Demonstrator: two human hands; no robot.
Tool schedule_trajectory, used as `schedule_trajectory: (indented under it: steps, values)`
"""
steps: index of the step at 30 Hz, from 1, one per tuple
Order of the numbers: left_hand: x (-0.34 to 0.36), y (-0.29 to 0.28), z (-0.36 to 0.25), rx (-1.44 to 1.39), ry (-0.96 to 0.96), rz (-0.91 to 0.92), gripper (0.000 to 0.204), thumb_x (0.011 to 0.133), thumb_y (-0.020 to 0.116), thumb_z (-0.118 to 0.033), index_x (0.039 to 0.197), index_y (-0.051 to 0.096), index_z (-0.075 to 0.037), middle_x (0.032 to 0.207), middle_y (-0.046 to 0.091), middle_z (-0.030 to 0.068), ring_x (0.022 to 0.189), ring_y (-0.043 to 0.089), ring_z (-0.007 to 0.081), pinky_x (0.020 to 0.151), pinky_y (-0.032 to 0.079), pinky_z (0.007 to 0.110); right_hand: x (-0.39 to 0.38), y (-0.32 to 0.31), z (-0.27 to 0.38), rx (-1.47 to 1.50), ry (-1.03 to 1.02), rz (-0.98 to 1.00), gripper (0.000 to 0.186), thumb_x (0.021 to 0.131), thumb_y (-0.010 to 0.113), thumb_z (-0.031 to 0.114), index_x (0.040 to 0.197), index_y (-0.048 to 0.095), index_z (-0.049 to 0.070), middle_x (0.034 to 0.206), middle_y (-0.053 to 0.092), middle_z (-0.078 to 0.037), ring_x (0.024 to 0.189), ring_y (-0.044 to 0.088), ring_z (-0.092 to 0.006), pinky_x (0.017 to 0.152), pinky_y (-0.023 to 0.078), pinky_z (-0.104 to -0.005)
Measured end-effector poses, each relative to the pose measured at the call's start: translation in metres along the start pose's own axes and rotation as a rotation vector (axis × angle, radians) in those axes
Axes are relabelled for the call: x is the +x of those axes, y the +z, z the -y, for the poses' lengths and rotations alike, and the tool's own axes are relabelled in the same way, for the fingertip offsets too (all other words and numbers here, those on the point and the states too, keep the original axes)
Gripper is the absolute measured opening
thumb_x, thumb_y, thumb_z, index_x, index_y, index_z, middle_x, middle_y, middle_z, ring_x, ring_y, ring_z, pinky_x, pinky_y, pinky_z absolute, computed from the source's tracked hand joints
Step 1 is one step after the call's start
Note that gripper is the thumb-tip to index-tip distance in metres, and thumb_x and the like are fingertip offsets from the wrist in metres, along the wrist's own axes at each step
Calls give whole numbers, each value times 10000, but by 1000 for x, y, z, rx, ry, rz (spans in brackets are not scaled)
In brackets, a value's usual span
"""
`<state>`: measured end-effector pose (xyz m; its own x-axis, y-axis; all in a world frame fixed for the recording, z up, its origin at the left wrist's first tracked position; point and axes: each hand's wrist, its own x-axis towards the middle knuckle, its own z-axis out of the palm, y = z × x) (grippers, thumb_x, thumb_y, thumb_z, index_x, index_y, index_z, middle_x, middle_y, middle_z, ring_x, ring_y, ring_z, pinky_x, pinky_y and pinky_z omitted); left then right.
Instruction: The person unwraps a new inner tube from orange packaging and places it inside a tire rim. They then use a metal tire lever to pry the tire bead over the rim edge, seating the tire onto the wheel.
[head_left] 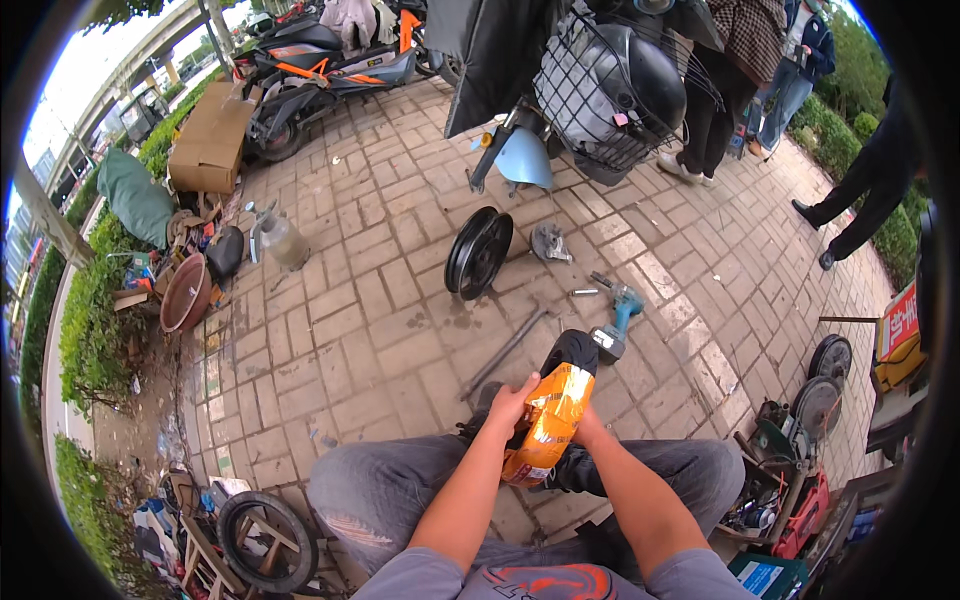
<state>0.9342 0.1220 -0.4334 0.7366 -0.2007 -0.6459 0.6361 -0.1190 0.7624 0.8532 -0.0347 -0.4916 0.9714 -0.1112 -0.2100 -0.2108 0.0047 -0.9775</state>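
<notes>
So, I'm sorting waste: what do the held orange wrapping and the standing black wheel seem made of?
Orange wrapping: probably thin, glossy plastic film, given its creased highlights.
Black wheel: likely painted metal, given its smooth, shiny rim.

The orange-wrapped bundle (548, 420) hides most fingers of the right hand (588, 424). The upper edge crops the blue-fendered scooter (525, 160); the dark rim, a black-clad bystander (868, 190). Small parts (757, 506) at lower right are too tiny to identify.
</notes>
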Motion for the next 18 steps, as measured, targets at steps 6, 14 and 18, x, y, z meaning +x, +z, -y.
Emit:
schedule_trajectory:
  steps: [6,14,18]
  values:
    - [33,0,31,-580,-251,445,523,866,644,-424,1142,588,17,993,661,109,872,648,230,753,519,373,13,19,-25,-155,43,-12,556,868,613,300,1322,435,35,1283,547,-116,1125,559,-267,927,460,-342]
    - [-49,-15,-105,-232,349,362,440,885,597,-264,1177,531,58,994,633,124,874,615,164,743,487,286,-36,-21,189,-29,8,-157,1041,600,839,364,1424,302,25,1405,399,-226,1124,569,-324,946,449,-386]
    - [-80,22,-109,-15,264,487,654,932,444,-541,1260,495,23,1067,629,128,959,594,154,716,506,285,-39,5,212,-590,-174,-114,971,562,864,256,1371,371,42,1236,552,-197,1031,610,-268,876,480,-365]
